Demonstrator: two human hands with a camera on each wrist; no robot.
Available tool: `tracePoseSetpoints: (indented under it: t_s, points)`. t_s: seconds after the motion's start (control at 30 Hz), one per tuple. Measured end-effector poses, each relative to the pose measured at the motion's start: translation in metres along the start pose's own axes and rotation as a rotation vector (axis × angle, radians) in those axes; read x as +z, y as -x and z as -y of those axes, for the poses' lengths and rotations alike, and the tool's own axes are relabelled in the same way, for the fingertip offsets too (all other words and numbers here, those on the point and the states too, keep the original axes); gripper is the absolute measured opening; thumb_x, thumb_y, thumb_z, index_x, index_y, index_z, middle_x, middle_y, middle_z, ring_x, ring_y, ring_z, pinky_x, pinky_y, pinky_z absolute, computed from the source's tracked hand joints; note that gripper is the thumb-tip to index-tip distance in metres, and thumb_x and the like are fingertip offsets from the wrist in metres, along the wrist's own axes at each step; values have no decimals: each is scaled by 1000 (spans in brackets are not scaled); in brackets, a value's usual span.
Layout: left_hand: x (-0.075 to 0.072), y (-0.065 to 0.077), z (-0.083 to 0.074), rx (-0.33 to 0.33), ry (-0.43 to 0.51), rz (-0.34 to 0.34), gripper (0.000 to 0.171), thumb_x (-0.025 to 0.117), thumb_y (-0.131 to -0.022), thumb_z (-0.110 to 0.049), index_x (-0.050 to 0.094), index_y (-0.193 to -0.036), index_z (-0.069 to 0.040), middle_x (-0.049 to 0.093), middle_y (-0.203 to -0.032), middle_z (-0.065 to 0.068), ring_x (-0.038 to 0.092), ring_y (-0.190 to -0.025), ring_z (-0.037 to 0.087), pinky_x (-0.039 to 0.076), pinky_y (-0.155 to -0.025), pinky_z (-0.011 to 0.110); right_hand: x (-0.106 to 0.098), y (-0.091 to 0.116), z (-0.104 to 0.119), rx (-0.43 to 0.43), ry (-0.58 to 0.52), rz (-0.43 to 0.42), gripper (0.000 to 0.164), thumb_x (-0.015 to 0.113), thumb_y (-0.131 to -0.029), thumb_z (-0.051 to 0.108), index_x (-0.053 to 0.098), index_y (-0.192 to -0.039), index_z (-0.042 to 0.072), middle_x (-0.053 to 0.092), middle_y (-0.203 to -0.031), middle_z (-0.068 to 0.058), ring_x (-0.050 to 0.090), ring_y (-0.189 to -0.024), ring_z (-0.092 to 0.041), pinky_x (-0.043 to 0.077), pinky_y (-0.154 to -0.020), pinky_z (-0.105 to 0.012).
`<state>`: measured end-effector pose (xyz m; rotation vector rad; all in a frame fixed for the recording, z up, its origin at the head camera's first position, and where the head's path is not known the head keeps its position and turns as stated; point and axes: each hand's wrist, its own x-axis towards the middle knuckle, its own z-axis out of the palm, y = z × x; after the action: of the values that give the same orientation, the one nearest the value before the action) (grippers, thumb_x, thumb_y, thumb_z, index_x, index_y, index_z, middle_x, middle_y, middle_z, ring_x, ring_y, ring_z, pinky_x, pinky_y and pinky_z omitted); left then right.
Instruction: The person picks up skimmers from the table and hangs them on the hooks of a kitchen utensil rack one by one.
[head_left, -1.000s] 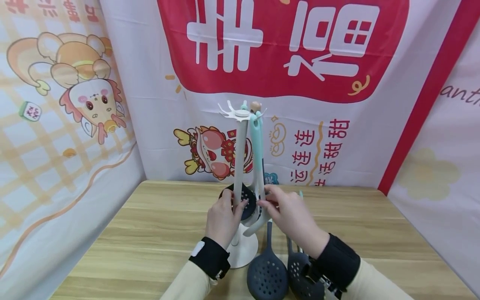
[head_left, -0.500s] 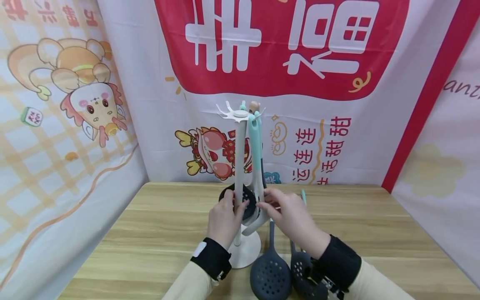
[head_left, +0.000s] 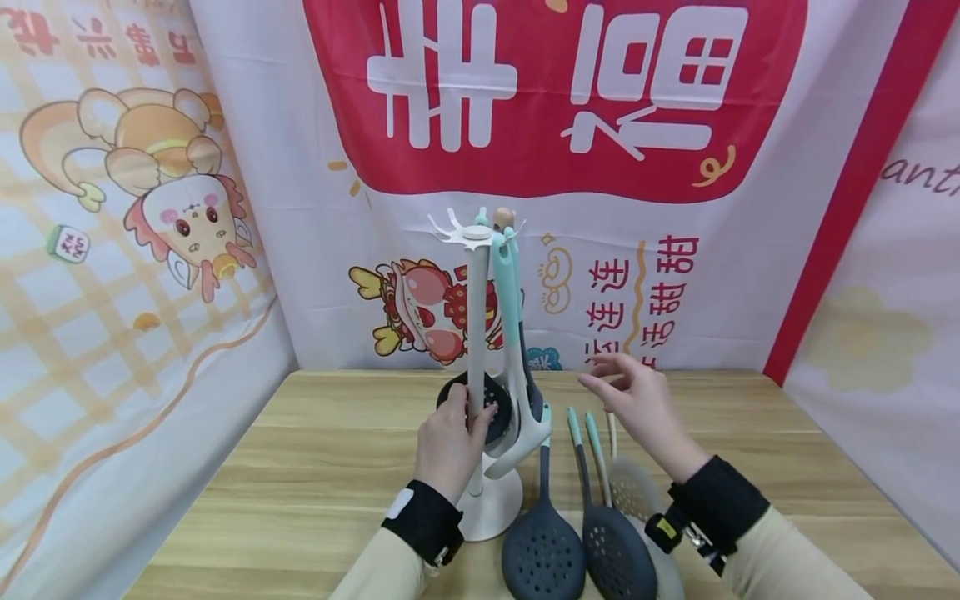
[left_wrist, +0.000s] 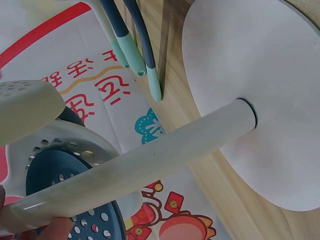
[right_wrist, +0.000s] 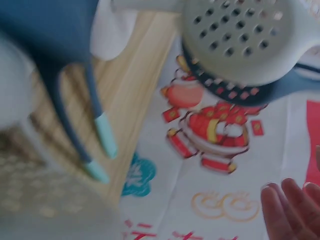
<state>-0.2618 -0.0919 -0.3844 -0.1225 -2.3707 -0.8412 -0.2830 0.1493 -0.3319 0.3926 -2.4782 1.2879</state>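
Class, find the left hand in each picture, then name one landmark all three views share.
Head: the left hand is below and just left of centre, gripping the white pole.
Left wrist: only parts of its fingers show, at the lower left.
Right wrist: not in it; the hand at the lower right is the right hand.
Shared landmark: the teal flower print on the backdrop.

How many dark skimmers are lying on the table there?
2: the first skimmer lies beside the base of the white stand, the second skimmer just to its right. Others could be hidden.
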Motion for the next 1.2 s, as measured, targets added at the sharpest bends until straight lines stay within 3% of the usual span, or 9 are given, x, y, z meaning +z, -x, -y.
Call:
tracePoseSetpoints:
  t_s: [0.33,0.53,0.77,0.93,1.2]
  points:
    - [0,0,2,-5,-13,-6,29,71,-92,-30,56,-102,-7,64,-78,7,64,-62,18,56,-54,29,-9,-4,-25,129,136,98,46,68,-94,25,57,-131,-1,68,-112,-22,69,-90,-30,57,-65,-31]
    - [1,0,3,11,-39,-24,29,71,-92,-30,56,-100,-7,62,-74,5,60,-57,16,48,-49,25,-14,-4,-31,183,203,225,54,68,-93,26,52,-133,-7,66,-113,-26,67,-85,-26,57,-62,-32]
    - [0,-1,3,9,-38,-24,29,71,-93,-30,56,-101,-7,62,-74,5,60,-57,15,48,-49,24,-17,-4,-45,264,295,370,57,70,-92,28,52,-132,-9,66,-111,-26,67,-79,-24,58,-59,-35]
    - [1,-1,3,8,-37,-17,29,71,-93,-31,56,-100,-8,61,-74,4,60,-57,15,48,-49,25,-15,-2,-57,280,310,409,54,71,-91,26,54,-129,-9,67,-109,-27,66,-76,-23,58,-57,-35]
    - [2,-1,2,8,-32,-10,29,70,-93,-31,56,-100,-7,62,-74,4,62,-59,16,51,-51,26,-10,1,-76,390,278,448,57,69,-93,24,49,-131,-14,64,-111,-29,67,-75,-25,60,-59,-37]
